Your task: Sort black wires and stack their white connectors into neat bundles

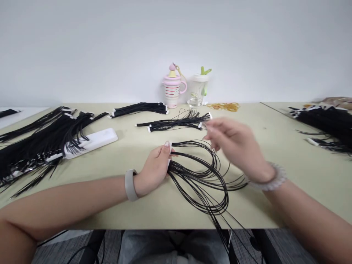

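My left hand (pixel 156 165) is closed on the white connectors at one end of a wire harness (pixel 217 165), thumb on top. From the connectors its thin black wires loop out to the right over the table, and some hang past the front edge. My right hand (pixel 233 143) is raised above the loops, thumb and fingers pinched together and slightly blurred. Whatever lies between its fingertips is too small to make out. Just behind that hand rest more black wire bundles (pixel 176 124) with white connectors.
A large heap of black wires (pixel 41 146) lies at the left, partly over a white flat case (pixel 104 138). Another heap (pixel 327 121) is at the right. Along the wall stand a pink cup (pixel 172 91) and a clear cup (pixel 198 90), beside yellow rubber bands (pixel 227 106).
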The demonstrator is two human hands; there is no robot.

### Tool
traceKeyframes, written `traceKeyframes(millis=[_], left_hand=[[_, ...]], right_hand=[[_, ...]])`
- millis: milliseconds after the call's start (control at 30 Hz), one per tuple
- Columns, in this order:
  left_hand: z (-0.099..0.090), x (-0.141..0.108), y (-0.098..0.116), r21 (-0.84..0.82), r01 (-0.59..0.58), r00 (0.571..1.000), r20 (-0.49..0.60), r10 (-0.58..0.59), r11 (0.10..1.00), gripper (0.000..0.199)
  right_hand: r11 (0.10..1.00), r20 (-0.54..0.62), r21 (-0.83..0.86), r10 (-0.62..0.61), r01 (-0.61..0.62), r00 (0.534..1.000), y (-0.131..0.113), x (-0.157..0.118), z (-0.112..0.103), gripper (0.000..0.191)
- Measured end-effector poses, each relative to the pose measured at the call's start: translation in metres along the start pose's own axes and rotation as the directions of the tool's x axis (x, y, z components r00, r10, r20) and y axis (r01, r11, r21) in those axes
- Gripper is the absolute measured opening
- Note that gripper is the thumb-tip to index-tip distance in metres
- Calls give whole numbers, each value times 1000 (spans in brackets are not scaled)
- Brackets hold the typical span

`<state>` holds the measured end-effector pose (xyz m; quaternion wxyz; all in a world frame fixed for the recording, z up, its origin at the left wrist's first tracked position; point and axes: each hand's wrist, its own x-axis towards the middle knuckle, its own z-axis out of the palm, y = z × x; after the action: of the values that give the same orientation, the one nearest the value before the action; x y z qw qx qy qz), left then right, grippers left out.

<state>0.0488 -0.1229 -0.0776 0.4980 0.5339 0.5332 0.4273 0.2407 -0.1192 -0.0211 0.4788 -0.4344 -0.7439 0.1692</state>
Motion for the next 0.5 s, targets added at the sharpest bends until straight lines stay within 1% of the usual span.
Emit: traceKeyframes(millis=[33,67,100,133,200,267,400,500], left_hand=[[0,0,-1,8,-7,1000,-4,7,1000,37],[-1,1,-1,23,-13,1000,-9,13,1000,37],[-1,1,-2,40,-19,1000,-12,20,999,38],[-1,1,-2,54,-26,1000,-13,27,998,38],[-1,2,-3,52,-32,999,-3,33,998,38],[-1,3,-5,26,-35,999,9,34,999,38],[-1,4,-9,3,-58,998,27,57,998,38],[-1,5,-10,9,-87,996,36,86,996,38]], right_hand=[[991,82,-101,-85,93,993,0,-5,9,15],[971,145,-169,-146,170,979,0,-8,17,12],[950,194,-215,-187,228,963,2,-12,23,12],[935,224,-241,-208,261,952,3,-14,28,14],[923,258,-263,-212,280,943,6,-17,34,18],[919,273,-266,-216,289,937,8,-18,35,18],[912,269,-284,-219,295,938,7,-19,35,15],[905,268,-309,-212,292,940,7,-20,36,19]])
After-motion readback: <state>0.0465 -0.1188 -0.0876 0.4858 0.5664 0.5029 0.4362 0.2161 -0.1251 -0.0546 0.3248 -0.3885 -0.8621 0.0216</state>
